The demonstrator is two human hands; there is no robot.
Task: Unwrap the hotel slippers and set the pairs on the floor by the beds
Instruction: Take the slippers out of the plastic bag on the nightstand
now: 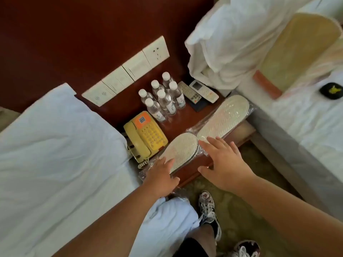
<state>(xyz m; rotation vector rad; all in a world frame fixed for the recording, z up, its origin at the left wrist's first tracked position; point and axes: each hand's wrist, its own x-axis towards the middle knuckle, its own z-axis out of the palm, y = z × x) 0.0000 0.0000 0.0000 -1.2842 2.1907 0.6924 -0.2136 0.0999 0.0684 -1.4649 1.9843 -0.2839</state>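
Two packs of white hotel slippers in clear plastic lie soles up on the wooden nightstand [187, 162] between two beds. The near pack [181, 150] lies at the front left, the far pack [225, 118] at the right, overhanging the edge. My left hand [161, 178] rests with straight fingers on the near pack's lower end and its wrapper. My right hand [222, 166] hovers spread and open over the gap, its fingertips at the far pack's near end.
On the nightstand stand a yellow telephone [146, 138], several water bottles [163, 98] and two remote controls [199, 91]. White beds flank it: left bed [55, 154], right bed [306, 117] with a black pouch [331, 90]. Carpet floor [241, 210] and my sneakers lie below.
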